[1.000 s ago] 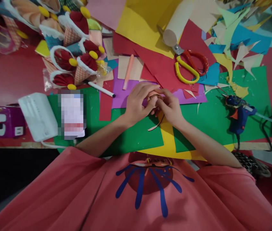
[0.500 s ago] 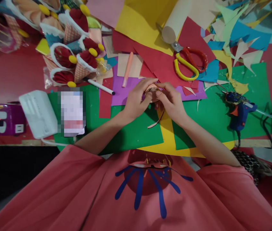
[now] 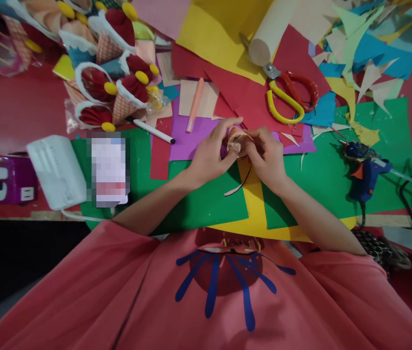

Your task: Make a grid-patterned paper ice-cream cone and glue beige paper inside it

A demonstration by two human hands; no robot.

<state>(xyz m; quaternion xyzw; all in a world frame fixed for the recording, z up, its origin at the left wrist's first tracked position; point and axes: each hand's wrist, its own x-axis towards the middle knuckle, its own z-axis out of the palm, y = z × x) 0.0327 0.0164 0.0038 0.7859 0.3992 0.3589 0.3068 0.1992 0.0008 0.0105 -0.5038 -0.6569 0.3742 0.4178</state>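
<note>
My left hand [image 3: 208,155] and my right hand [image 3: 267,156] meet over the middle of the table. Both pinch a small rolled peach paper piece [image 3: 235,138] between their fingertips. A loose tail of the same paper strip [image 3: 238,186] hangs down from it over the yellow sheet [image 3: 255,209]. Green paper [image 3: 198,206] and a purple sheet [image 3: 187,141] lie under my hands.
Yellow-and-red scissors [image 3: 289,97] and a paper roll [image 3: 268,36] lie beyond my hands. A blue glue gun [image 3: 362,167] rests at the right. Finished paper cones [image 3: 118,92], a white marker [image 3: 153,131], a peach stick [image 3: 194,104] and a white box [image 3: 57,170] sit at the left.
My fingers have kept working the peach roll, turning it and lifting it slightly. It now shows more clearly between my fingertips. Nothing else on the table has moved.
</note>
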